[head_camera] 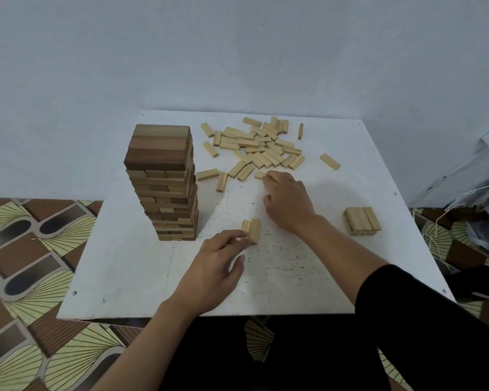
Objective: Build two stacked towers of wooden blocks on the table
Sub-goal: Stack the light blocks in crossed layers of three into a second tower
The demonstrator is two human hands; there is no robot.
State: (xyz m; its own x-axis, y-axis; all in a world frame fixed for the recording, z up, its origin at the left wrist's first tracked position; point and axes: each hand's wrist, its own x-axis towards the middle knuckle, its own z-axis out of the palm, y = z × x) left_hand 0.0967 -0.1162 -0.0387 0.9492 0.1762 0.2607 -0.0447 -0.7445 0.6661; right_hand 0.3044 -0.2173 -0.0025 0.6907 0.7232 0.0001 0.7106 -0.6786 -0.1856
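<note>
The tall tower (163,182) stands to the left of both hands. The left hand (215,266) presses its fingers (237,240) against the near end of a short row of blocks (251,227), with the thumb free and nothing gripped. Beyond it and to the right, the fingers (275,176) of the right hand (287,200) curl over a loose block (259,174) at the near edge of the pile (260,145). A low stack (362,221) sits on the table (124,263), well to the right of those fingers. The blocks look light, stiff and smooth, and are best pinched across their long sides. No writing can be read.
</note>
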